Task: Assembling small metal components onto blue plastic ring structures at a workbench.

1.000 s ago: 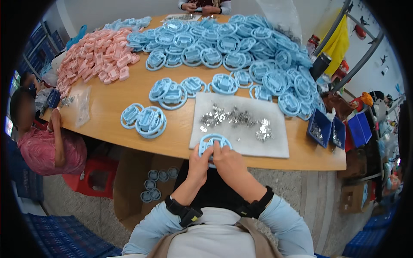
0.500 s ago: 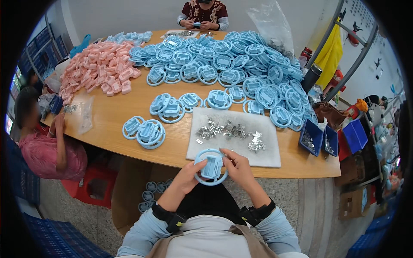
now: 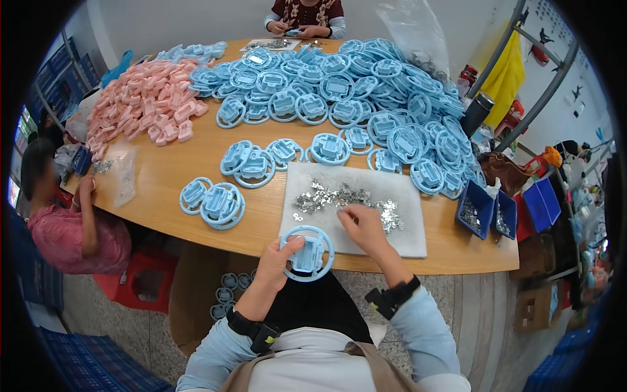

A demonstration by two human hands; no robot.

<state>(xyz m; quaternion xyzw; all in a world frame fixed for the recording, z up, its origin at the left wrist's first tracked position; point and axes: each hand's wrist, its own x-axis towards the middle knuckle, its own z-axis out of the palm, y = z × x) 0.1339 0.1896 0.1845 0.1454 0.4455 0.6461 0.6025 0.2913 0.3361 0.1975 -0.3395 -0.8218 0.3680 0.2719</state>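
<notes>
- Head camera looks down on my two bare hands at the near edge of a long wooden table (image 3: 196, 163).
- My left hand (image 3: 279, 261) is closed on a light blue toy steering wheel (image 3: 307, 253), thumb over its rim, holding it just off the table's front edge and above my lap.
- My right hand (image 3: 362, 225) is over the white felt mat (image 3: 392, 196), fingers curled down onto the scatter of small silver metal pieces (image 3: 333, 196); I cannot tell whether a piece is pinched between the fingertips.
- That mat lies flat on the table straight ahead of me, the metal pieces spread mostly across its upper half.
- To the left of the mat sit a few more blue wheels (image 3: 222, 204), some stacked, and another small group (image 3: 255, 163) just beyond.
- A large heap of blue wheels (image 3: 366, 91) fills the far right of the table, and a pile of pink parts (image 3: 140, 108) fills the far left.
- Two small blue bins (image 3: 486, 212) holding silver bits hang at the table's right end.
- One person in a pink top (image 3: 72, 232) sits at the left side; another person's hands (image 3: 300, 29) work at the far end.
</notes>
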